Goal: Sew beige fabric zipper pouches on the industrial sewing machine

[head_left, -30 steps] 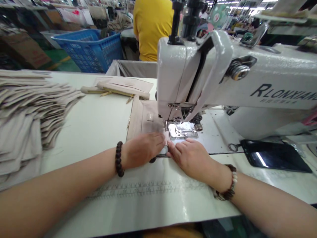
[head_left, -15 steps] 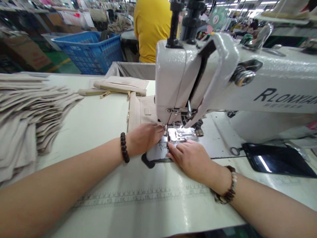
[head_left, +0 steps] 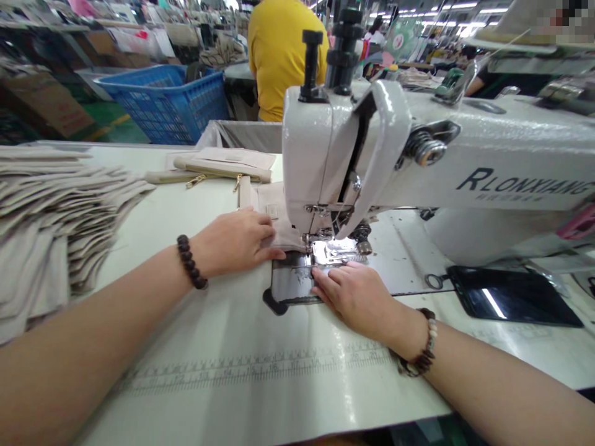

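Head view, left hand: the left hand (head_left: 235,241) lies flat, fingers together and pressed down on the beige piece (head_left: 272,217), pinning it to the table just left of the needle; nothing is pinched.
Head view, right hand: the right hand (head_left: 356,294) rests palm down on the near side of the metal plate (head_left: 292,282), fingertips spread lightly toward the presser foot (head_left: 332,248), holding nothing.
Where the piece is: the beige piece runs from under the left hand away to the far side, its near edge tucked at the foot of the sewing machine (head_left: 418,161).
Step in hand: by my reading, a seam is being fed, with the near end of the piece right at the foot.
Next move calls for: steady, even pressure from the left hand, and right fingertips kept clear of the needle.
Materials: the piece looks like smooth, matte leather-like sheet with a small tab and a gold zipper along its left edge; the plate is bright, shiny steel; the machine body is glossy white enamel.
Table: the table (head_left: 260,371) is pale and glossy, with a printed ruler along its near part.
Left side: a fanned stack of beige cut pieces (head_left: 56,217), thin and flat.
Far side: finished zipped pouches (head_left: 223,166), a blue basket (head_left: 167,102), a person in a yellow shirt (head_left: 283,56).
Right side: a dark phone (head_left: 511,297) lying flat.
Wrists: bead bracelets on both.
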The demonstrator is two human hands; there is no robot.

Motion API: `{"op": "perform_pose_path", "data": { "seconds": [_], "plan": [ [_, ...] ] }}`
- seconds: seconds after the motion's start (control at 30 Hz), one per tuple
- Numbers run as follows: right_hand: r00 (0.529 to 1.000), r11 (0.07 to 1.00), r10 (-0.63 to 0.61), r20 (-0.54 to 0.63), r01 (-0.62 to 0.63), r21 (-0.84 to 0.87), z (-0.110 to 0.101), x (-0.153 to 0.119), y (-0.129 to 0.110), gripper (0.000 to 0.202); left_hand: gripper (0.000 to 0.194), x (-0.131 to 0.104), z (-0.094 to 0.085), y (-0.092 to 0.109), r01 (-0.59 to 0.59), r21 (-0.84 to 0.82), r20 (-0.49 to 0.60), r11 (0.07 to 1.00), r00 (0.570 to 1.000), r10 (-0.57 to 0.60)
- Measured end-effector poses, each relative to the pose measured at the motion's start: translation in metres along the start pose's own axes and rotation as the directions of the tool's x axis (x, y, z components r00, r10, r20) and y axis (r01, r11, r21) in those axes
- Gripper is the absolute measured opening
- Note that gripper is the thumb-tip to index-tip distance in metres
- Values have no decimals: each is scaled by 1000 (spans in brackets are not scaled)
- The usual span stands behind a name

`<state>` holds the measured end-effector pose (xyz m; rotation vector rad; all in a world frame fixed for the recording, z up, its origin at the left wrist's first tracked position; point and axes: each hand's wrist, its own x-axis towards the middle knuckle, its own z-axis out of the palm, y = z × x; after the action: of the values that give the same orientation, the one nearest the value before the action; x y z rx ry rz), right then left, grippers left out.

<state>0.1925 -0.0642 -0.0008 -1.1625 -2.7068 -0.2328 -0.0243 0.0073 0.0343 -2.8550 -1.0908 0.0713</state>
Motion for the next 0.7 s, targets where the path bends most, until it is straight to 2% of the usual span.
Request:
{"op": "perform_pose_path", "data": {
  "seconds": [0.07, 0.13, 0.17, 0.27, 0.33, 0.4, 0.47, 0.53, 0.6, 0.7],
  "plan": [
    [1000, 999, -13, -28, 14, 46, -5, -2, 1, 33, 46, -21, -5, 5, 13, -13, 15, 1000, 1000, -13],
    [995, 995, -40, -90, 48, 84, -10, -5, 1, 38, 54, -42, -5, 27, -53, -41, 10, 998, 999, 53],
    [991, 992, -61, -121, 73, 98, -12, -7, 1, 41, 51, -50, -3, 41, -77, -37, -18, 996, 997, 77],
    [980, 979, -142, -138, 159, 129, -18, -11, -4, 57, 25, -60, 2, 83, -164, 24, -175, 986, 970, 166],
    [977, 972, -188, -103, 200, 126, -21, -12, -8, 59, 17, -58, 2, 98, -180, -13, -267, 984, 949, 170],
    [973, 973, -208, -97, 216, 86, -24, -13, -11, 44, 17, -53, -1, 102, -159, -89, -292, 983, 948, 128],
    [964, 971, -231, -134, 237, 29, -27, -14, -11, 25, 18, -50, -5, 101, -96, -131, -252, 987, 966, 60],
    [942, 962, -271, -198, 270, -34, -30, -16, -11, 20, 25, -49, -7, 100, -39, -99, -219, 994, 976, 17],
    [914, 950, -313, -256, 302, -82, -33, -19, -10, 20, 30, -49, -6, 98, -73, -35, -259, 997, 964, 62],
    [880, 932, -362, -306, 347, -104, -38, -21, -11, 19, 32, -49, -3, 96, -216, 29, -350, 976, 912, 212]
  ]
}}
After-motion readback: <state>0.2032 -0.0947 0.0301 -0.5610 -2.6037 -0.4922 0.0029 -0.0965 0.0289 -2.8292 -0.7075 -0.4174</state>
